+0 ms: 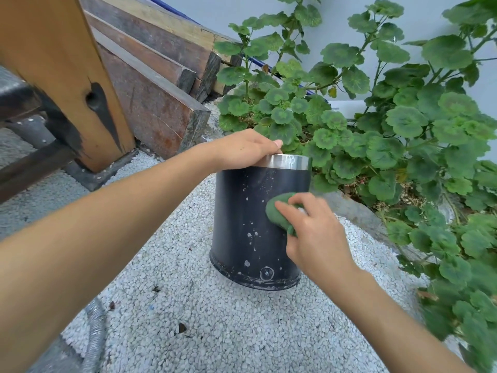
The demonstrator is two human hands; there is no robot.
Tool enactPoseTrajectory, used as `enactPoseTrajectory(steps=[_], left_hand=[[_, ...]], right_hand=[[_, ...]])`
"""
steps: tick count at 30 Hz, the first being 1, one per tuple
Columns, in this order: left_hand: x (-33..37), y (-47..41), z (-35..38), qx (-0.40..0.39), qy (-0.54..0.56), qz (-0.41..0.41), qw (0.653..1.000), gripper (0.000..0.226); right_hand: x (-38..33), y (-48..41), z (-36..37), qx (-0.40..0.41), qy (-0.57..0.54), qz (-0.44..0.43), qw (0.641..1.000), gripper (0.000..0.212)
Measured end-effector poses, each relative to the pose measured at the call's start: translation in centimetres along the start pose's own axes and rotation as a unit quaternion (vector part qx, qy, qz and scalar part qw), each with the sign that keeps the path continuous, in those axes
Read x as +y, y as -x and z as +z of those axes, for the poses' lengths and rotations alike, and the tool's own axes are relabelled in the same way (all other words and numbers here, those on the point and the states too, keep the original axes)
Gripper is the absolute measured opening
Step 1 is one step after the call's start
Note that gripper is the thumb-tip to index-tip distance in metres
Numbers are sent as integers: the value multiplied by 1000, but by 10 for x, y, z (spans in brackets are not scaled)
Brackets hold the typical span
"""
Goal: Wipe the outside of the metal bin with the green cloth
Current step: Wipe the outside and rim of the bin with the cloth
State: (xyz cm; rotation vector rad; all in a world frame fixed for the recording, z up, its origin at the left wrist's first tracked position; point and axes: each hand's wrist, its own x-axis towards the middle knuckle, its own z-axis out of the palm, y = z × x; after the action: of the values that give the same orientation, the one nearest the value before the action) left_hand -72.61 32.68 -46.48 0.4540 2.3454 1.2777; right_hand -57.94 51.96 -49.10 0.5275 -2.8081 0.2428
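— Head view, item one?
— Metal bin (247, 211): dark cylinder with a bright steel band at the top and pale specks on its wall. It stands on white gravel (188, 319), directly under the left grip (242, 149) and just left of the right grip (309, 230).
— Left grip, state?
— Clenched over the bin's top rim, fingers curled across the edge.
— Right grip?
— Grasping the green cloth (278, 211), which is bunched and pressed to the bin's wall below the band.
— Surroundings?
— Leafy plant (390, 125) beyond and right of the right grip. Wooden post (67, 76) and stacked planks (150, 76) left of the left grip. Ribbed hose (94, 332) low, beneath the left forearm.
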Motion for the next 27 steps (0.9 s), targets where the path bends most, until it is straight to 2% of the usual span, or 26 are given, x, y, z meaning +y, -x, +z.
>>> enactPoseTrajectory(steps=[4, 10, 18, 22, 27], left_hand=[[-6, -1, -9, 4, -39, 0, 999, 34], [-22, 10, -15, 19, -116, 5, 993, 54], [-27, 4, -2, 46, -173, 38, 983, 47], [-26, -5, 7, 53, -178, 42, 982, 46], [-28, -5, 10, 60, -169, 57, 982, 45]], right_hand=[[-8, 33, 9, -62, -1, 2, 998, 63], [-6, 72, 24, -144, -10, 18, 989, 68], [6, 110, 30, -198, -28, 40, 979, 66], [13, 100, 17, -167, -88, 68, 980, 58], [27, 37, -16, -18, -106, 69, 992, 52]])
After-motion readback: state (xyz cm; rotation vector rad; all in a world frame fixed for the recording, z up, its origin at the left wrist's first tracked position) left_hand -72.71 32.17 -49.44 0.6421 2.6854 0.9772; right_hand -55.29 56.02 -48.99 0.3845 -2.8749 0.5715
